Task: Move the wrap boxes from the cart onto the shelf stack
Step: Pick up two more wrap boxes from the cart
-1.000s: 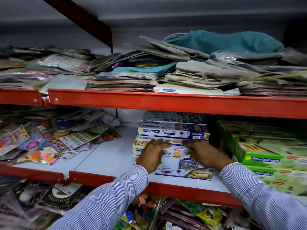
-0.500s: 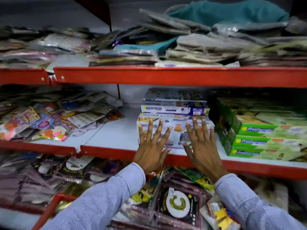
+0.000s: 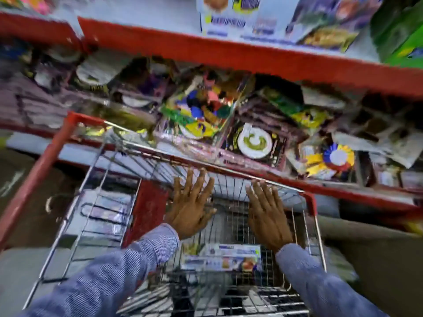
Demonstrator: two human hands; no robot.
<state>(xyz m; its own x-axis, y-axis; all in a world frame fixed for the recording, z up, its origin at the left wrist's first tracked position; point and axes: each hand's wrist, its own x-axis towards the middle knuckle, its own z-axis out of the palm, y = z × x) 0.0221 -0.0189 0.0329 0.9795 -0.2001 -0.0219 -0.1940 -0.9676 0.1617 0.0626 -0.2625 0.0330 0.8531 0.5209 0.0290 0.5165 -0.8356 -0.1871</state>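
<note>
A wire cart [image 3: 91,202] with a red frame stands below me against the shelving. A white and blue wrap box [image 3: 222,257] lies flat in the cart basket, between my forearms. My left hand [image 3: 191,207] hovers above the basket, fingers spread, holding nothing. To its right, my right hand [image 3: 266,213] is also flat and empty, near the cart's far rim. The shelf stack of wrap boxes [image 3: 263,17] shows blurred at the top edge, on the red shelf [image 3: 229,56].
Green wrap boxes [image 3: 400,35] sit at the top right of the same shelf. The lower shelf just past the cart is crammed with packets of party decorations [image 3: 251,140]. The floor [image 3: 377,259] shows to the right of the cart.
Both hands have left the wrap boxes on the shelf and dropped down over the cart. The view has tilted from the shelf down to the cart basket.
</note>
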